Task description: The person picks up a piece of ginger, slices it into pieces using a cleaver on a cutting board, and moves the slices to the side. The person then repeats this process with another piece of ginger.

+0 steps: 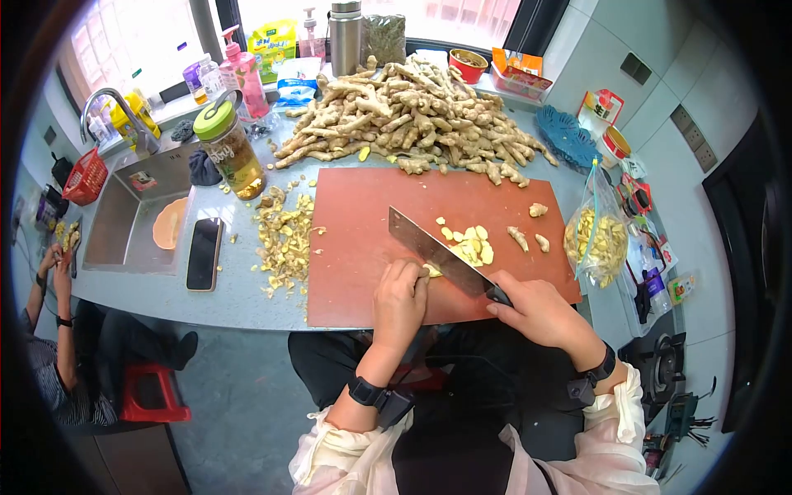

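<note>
My right hand (540,309) is wrapped round the black handle of a cleaver (437,252), whose wide blade slants up and left over the reddish-brown cutting board (355,214). Against the near side of the blade, my left hand (399,297) has its fingers curled on a piece of ginger (432,270), mostly hidden by them. Pale yellow ginger slices (472,246) lie just beyond the blade. Small unsliced ginger pieces (517,238) rest on the board's right part. Behind the board rises a big heap of ginger roots (412,115).
Ginger peelings (282,235) spread left of the board, near a phone (205,254) and a green-lidded jar (231,157). A bag of ginger slices (597,239) stands at the right. Beyond the sink (132,223), another person's hands (58,257) work at the far left.
</note>
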Motion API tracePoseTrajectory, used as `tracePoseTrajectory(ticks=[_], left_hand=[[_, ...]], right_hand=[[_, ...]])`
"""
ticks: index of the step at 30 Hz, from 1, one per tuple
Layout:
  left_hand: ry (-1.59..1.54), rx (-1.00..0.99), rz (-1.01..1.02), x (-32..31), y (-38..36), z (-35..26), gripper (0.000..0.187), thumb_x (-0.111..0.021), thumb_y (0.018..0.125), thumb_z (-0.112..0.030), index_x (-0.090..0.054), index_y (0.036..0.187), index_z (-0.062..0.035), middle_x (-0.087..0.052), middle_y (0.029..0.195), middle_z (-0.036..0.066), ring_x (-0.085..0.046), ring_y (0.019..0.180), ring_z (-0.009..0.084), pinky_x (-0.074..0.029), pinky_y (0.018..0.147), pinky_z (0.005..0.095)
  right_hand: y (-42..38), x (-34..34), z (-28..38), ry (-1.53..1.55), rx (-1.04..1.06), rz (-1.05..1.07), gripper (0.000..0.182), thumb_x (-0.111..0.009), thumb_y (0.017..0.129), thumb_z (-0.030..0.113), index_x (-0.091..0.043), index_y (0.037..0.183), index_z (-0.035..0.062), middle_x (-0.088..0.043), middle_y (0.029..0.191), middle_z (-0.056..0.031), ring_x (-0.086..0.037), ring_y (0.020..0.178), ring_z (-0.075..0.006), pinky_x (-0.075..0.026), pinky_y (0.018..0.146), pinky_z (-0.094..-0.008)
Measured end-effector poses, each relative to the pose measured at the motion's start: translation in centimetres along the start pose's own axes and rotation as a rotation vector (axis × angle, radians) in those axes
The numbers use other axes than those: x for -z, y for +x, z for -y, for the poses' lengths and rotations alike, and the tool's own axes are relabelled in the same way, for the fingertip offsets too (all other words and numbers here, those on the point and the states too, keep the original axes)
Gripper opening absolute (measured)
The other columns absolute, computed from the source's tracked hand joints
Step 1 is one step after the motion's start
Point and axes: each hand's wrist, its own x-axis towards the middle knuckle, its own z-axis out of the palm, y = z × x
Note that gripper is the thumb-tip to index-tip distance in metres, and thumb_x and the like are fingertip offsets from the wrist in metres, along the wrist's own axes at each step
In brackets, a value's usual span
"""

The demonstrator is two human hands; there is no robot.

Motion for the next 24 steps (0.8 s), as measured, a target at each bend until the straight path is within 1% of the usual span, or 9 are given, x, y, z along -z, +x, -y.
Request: tracePoseTrajectory(ticks=[1, 3, 9, 10, 12, 16, 19, 21, 24], left_hand=[[-0.005, -0.007, -0.011, 0.0, 0.0, -0.1, 0.007, -0.071, 0.086, -0.003, -0.067, 0.090, 0.0007, -0.066, 0.096, 0.015, -0.064, 0.092, 0.0361, -0.052, 0.080, 0.0443], [-0.010, -0.013, -0.020, 0.0, 0.1, 0.0, 0.008, -0.072, 0.085, -0.001, -0.066, 0.089, 0.0020, -0.066, 0.094, 0.016, -0.064, 0.090, 0.0366, -0.052, 0.079, 0.0434], [-0.028, -0.013, -0.016, 0.1, 0.2, -0.1, 0.008, -0.072, 0.085, -0.001, -0.066, 0.089, 0.0019, -0.067, 0.094, 0.015, -0.064, 0.090, 0.0366, -0.052, 0.079, 0.0435], [-0.034, -0.015, -0.020, 0.1, 0.2, -0.1, 0.008, -0.072, 0.085, -0.001, -0.066, 0.089, 0.0018, -0.067, 0.094, 0.015, -0.064, 0.090, 0.0366, -0.052, 0.079, 0.0435], [-0.039, -0.024, -0.020, 0.0, 0.2, -0.2, 0.008, -0.072, 0.085, -0.001, -0.066, 0.089, 0.0018, -0.067, 0.094, 0.015, -0.064, 0.089, 0.0367, -0.052, 0.079, 0.0435], [-0.015, -0.022, -0.033, -0.1, 0.1, -0.1, 0.008, -0.072, 0.084, -0.001, -0.066, 0.089, 0.0004, -0.067, 0.094, 0.015, -0.064, 0.090, 0.0364, -0.052, 0.079, 0.0440], [0.013, -0.026, -0.035, 0.0, 0.0, -0.1, 0.007, -0.071, 0.084, -0.001, -0.066, 0.089, -0.0010, -0.066, 0.093, 0.014, -0.064, 0.090, 0.0359, -0.052, 0.079, 0.0443], [0.011, -0.035, -0.044, -0.2, 0.0, 0.0, 0.007, -0.071, 0.084, -0.001, -0.066, 0.089, -0.0011, -0.066, 0.093, 0.014, -0.063, 0.090, 0.0360, -0.052, 0.079, 0.0442], [-0.002, -0.039, -0.042, -0.3, -0.1, 0.2, 0.008, -0.071, 0.084, 0.000, -0.066, 0.089, -0.0008, -0.066, 0.093, 0.014, -0.063, 0.090, 0.0361, -0.052, 0.080, 0.0441]], right_hand=[[0.0, 0.0, 0.0, -0.001, -0.001, 0.002, 0.032, -0.064, 0.098, 0.023, -0.051, 0.123, 0.0071, -0.067, 0.090, -0.0247, -0.065, 0.088, -0.0481, -0.049, 0.073, -0.0536], [0.1, -0.2, 0.2, -0.090, -0.012, 0.027, 0.031, -0.062, 0.100, 0.024, -0.047, 0.121, 0.0057, -0.068, 0.085, -0.0250, -0.066, 0.085, -0.0482, -0.051, 0.074, -0.0574], [1.2, -1.2, 0.8, -0.150, 0.010, 0.019, 0.027, -0.062, 0.100, 0.023, -0.047, 0.113, 0.0043, -0.068, 0.079, -0.0222, -0.067, 0.078, -0.0472, -0.052, 0.070, -0.0566], [1.6, -1.5, 0.8, -0.149, 0.009, 0.017, 0.027, -0.062, 0.100, 0.023, -0.047, 0.113, 0.0043, -0.068, 0.079, -0.0222, -0.067, 0.078, -0.0472, -0.052, 0.070, -0.0566], [2.5, -2.3, 0.8, -0.130, 0.070, -0.061, 0.026, -0.061, 0.100, 0.022, -0.047, 0.112, 0.0039, -0.069, 0.080, -0.0220, -0.067, 0.078, -0.0471, -0.052, 0.070, -0.0563], [2.6, -3.0, 0.6, -0.121, 0.073, -0.070, 0.026, -0.061, 0.101, 0.023, -0.047, 0.112, 0.0038, -0.069, 0.081, -0.0228, -0.067, 0.081, -0.0468, -0.051, 0.071, -0.0566], [0.5, -1.8, 0.2, -0.093, 0.051, -0.059, 0.026, -0.060, 0.101, 0.023, -0.047, 0.112, 0.0034, -0.069, 0.083, -0.0237, -0.067, 0.084, -0.0470, -0.051, 0.073, -0.0572], [-1.0, -0.9, -0.1, -0.100, -0.020, 0.027, 0.026, -0.059, 0.102, 0.024, -0.047, 0.112, 0.0035, -0.070, 0.085, -0.0241, -0.067, 0.085, -0.0473, -0.051, 0.075, -0.0580], [-1.2, -1.4, -0.8, -0.126, -0.021, 0.016, 0.027, -0.059, 0.101, 0.025, -0.046, 0.112, 0.0040, -0.069, 0.085, -0.0241, -0.067, 0.085, -0.0472, -0.051, 0.075, -0.0576]])
